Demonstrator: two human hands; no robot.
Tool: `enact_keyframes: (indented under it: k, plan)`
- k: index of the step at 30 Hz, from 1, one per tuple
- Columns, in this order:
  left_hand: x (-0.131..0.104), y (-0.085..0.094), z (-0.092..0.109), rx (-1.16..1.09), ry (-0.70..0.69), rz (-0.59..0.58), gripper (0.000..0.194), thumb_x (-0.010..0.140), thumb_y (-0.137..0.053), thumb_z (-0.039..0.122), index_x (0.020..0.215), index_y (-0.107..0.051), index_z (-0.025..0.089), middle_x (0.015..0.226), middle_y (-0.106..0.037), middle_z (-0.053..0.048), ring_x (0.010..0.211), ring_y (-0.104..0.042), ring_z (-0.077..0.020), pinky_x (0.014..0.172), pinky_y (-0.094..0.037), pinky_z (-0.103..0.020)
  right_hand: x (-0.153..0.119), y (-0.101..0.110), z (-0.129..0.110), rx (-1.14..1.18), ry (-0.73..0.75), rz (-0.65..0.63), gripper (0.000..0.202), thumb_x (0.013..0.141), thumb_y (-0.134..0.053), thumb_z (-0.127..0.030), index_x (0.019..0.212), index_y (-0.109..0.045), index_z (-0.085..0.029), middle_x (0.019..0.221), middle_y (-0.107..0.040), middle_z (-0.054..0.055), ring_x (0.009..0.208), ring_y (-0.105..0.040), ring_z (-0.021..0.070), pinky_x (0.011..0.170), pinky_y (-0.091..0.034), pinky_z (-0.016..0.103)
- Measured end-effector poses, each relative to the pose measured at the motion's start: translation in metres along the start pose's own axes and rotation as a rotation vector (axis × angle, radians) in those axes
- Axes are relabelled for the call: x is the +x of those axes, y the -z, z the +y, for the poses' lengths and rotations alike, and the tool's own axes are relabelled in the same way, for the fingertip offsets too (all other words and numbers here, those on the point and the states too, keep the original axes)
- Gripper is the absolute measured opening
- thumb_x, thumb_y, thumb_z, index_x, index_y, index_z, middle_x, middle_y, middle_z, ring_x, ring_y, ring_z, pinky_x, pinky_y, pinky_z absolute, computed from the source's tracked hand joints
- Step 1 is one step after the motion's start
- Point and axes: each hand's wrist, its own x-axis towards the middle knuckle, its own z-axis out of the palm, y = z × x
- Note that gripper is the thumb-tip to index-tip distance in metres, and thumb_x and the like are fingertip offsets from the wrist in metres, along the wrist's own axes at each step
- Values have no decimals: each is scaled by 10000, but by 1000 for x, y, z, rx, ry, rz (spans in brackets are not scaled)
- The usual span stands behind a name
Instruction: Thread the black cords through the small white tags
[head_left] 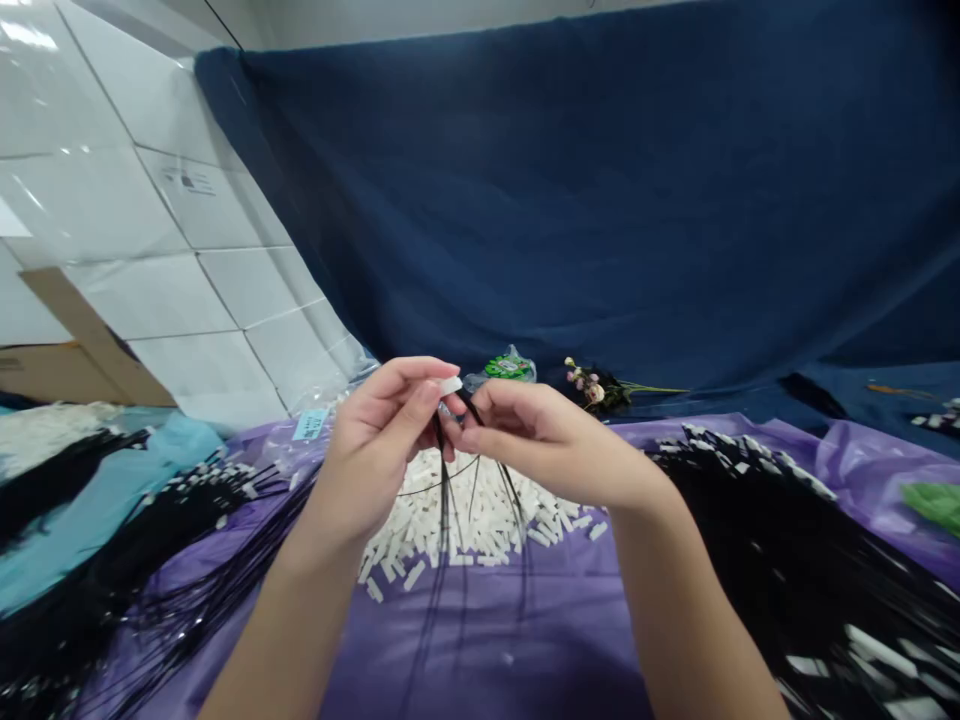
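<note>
My left hand [382, 440] pinches a small white plastic piece [450, 386], shaped like a connector housing, between thumb and fingers. Close beside it, my right hand [540, 435] is closed on thin black wires [469, 405], its fingertips nearly touching the left ones. Strands of the wires [444, 500] hang below both hands. Fingers partly hide where wire and white piece meet, so I cannot tell whether they are joined. Beneath my hands, a heap of loose white plastic pieces [480, 520] lies on purple sheeting [495, 640].
Bundles of black wires with white ends lie left [187, 510] and right [720, 520]. Behind the heap are a green-printed plastic packet [510, 366] and artificial flowers [592, 388]. A dark blue cloth [600, 200] hangs at the back; wrapped white boxes [217, 290] stand left.
</note>
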Motion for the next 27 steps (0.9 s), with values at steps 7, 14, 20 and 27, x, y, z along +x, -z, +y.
enact_keyframes:
  k: [7,14,20,27]
  plan:
    - [0,9,8,174,1,-19,155,857,-592,305,951,-622,186,653,-615,7,453,-533,-71,423,-432,-186,4,1,8,17,5,-10,251,903,-534,-352,731,-477,-177,586,-357,-65,524,-300,67,470,-225,224]
    - [1,22,13,359,32,-144,302,831,-627,331,1107,-572,222,769,-637,-8,571,-593,-111,539,-515,-231,7,-3,11,30,39,44,181,905,-529,-348,814,-537,-191,582,-341,-70,516,-293,71,467,-214,225]
    - [2,42,13,479,133,-317,480,848,-589,373,1297,-469,252,1052,-656,-75,868,-645,-190,737,-554,-291,10,-5,10,55,76,113,184,928,-501,-330,807,-508,-191,648,-441,-47,567,-414,75,507,-317,215]
    - [14,82,-3,1024,460,-598,614,615,-770,387,1195,-610,267,1226,-632,-62,1141,-572,-291,970,-460,-373,12,4,13,157,109,302,139,935,-505,-312,875,-529,-189,693,-526,-38,580,-502,66,567,-420,214]
